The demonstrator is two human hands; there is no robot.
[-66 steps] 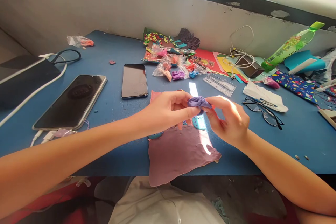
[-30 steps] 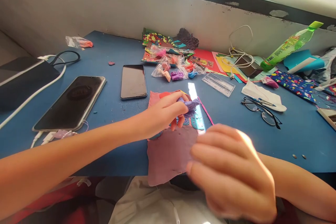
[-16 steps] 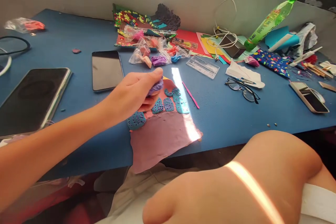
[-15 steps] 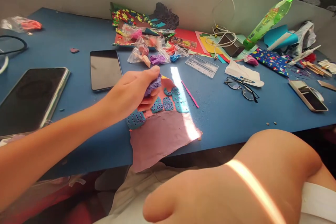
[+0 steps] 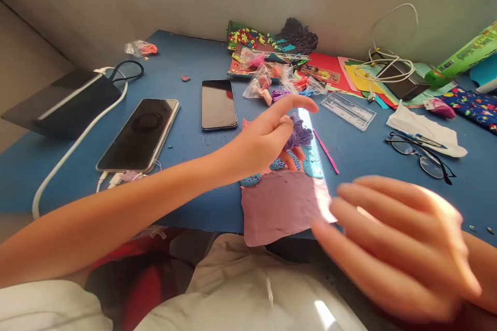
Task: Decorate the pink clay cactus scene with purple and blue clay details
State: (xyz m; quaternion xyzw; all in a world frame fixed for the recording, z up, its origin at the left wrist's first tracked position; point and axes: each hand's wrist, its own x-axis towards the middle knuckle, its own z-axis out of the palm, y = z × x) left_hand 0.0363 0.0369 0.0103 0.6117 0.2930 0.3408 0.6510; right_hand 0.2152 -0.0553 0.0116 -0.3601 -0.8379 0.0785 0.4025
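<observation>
In my left hand [image 5: 272, 132] is a ruffled lump of purple clay [image 5: 301, 132], gripped with the forefinger stretched out past it. This hand hovers over a clay picture whose lower part is a flat mauve sheet [image 5: 281, 209]. Blue clay patches with small dotted holes [image 5: 312, 164] show along its upper part, partly covered by my hand. My right hand [image 5: 404, 243] is close to the camera at the lower right, blurred, its fingers extended and nothing visible in them. A pink stick tool [image 5: 326, 151] lies just right of the picture.
Two phones [image 5: 137, 134] [image 5: 219, 105] lie left on the blue table [image 5: 186, 158]. Bagged clay [image 5: 258, 85], a clear plastic case [image 5: 348, 111], coloured paper [image 5: 359, 78] and a coiled cable [image 5: 388, 67] sit behind. Glasses [image 5: 421, 155], tissue [image 5: 427, 126] and a green bottle [image 5: 466, 57] stand right.
The view has swung left, bringing in a dark box and cable. My left forefinger has straightened and more purple clay shows. My right hand has come forward with its fingers in view.
</observation>
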